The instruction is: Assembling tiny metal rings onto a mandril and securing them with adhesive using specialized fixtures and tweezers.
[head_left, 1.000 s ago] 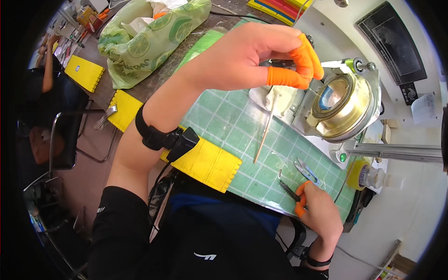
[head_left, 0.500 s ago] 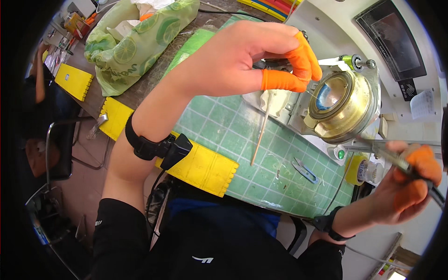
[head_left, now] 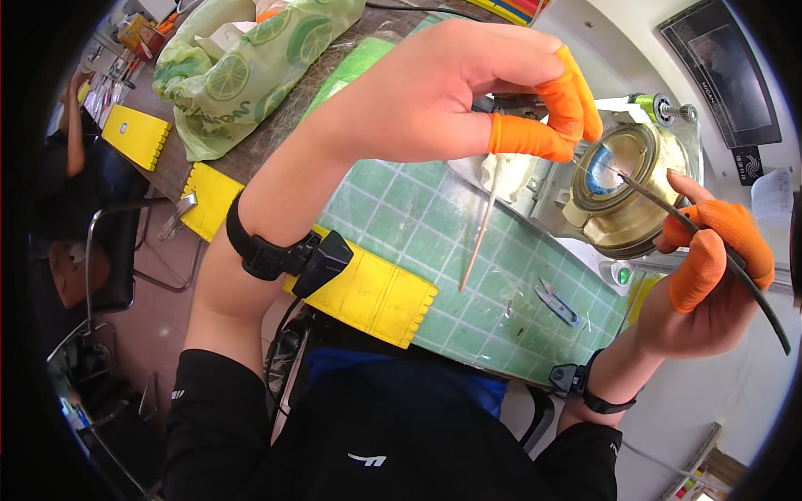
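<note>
Just past the right hand (head_left: 702, 275), pinched shut on black tweezers (head_left: 710, 242) newly raised from the mat, their tip meets the brass ring (head_left: 626, 179); left hand (head_left: 451, 92) pinches a thin stick (head_left: 480, 238).

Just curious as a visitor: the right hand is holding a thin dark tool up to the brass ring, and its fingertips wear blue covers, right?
Not quite. In the head view the right hand wears orange fingertip covers, not blue. It does hold the thin dark tool up to the brass ring.
</note>
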A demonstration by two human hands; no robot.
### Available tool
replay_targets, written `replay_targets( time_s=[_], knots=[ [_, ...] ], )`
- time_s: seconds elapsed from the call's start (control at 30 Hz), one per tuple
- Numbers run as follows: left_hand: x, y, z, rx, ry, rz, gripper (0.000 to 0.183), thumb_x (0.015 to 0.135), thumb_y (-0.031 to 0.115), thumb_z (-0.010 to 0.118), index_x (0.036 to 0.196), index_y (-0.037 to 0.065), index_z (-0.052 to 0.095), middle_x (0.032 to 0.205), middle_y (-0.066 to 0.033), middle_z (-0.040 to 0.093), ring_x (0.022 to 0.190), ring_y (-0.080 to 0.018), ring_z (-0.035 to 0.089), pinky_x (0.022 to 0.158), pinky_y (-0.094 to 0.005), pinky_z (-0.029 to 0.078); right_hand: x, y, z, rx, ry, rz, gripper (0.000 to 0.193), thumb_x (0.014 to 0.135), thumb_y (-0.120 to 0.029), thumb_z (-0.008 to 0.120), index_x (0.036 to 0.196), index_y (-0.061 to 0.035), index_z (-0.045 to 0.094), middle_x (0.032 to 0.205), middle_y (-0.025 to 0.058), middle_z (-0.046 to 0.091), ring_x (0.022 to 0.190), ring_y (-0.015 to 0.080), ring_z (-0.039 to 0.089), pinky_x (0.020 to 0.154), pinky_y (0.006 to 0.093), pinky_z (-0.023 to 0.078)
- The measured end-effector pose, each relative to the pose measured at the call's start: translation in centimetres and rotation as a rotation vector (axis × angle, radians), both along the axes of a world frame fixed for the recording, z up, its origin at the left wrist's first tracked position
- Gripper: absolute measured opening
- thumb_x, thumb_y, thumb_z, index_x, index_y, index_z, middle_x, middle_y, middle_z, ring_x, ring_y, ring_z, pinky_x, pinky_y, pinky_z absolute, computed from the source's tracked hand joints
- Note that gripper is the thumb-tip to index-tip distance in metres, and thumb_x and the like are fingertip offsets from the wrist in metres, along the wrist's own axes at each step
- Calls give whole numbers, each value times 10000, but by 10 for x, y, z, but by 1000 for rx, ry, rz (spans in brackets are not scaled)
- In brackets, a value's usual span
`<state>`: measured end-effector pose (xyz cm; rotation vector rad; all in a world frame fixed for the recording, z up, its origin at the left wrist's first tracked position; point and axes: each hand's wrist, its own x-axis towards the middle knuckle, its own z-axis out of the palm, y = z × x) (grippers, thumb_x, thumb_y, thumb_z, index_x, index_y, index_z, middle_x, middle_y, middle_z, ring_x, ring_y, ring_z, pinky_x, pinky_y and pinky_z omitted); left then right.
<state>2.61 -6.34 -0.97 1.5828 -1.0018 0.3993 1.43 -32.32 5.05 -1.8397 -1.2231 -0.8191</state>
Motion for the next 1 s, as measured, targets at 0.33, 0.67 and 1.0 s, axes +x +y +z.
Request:
replay_targets(
  time_s=[0.33, 0.67, 1.0],
  knots=[
    [0, -1, -1, -12, 28, 11, 114, 904, 51, 753, 932, -19, 668, 990, -75, 719, 950, -168, 681, 868, -283, 539, 5, 2, -8, -53, -45, -25, 240, 1027, -118, 608, 1049, 113, 548, 868, 212, 656, 639, 282, 671, 551, 312, 532],
    [12, -1, -3, -151, -45, -138, 127, 907, 83, 770, 929, 9, 669, 1074, -115, 711, 893, -191, 644, 770, -296, 512, 3, 5, -1, -143, -40, 39, 273, 1024, -153, 614, 1037, 113, 555, 837, 198, 637, 576, 220, 610, 665, 433, 612],
    [11, 0, -9, -149, 42, -157, 129, 919, 93, 763, 936, 8, 667, 1083, -107, 707, 871, -169, 631, 738, -278, 509, 2, 11, -5, -103, 39, 93, 258, 1028, -149, 584, 1020, 108, 557, 766, 179, 617, 590, 218, 595, 748, 552, 626]
  ],
)
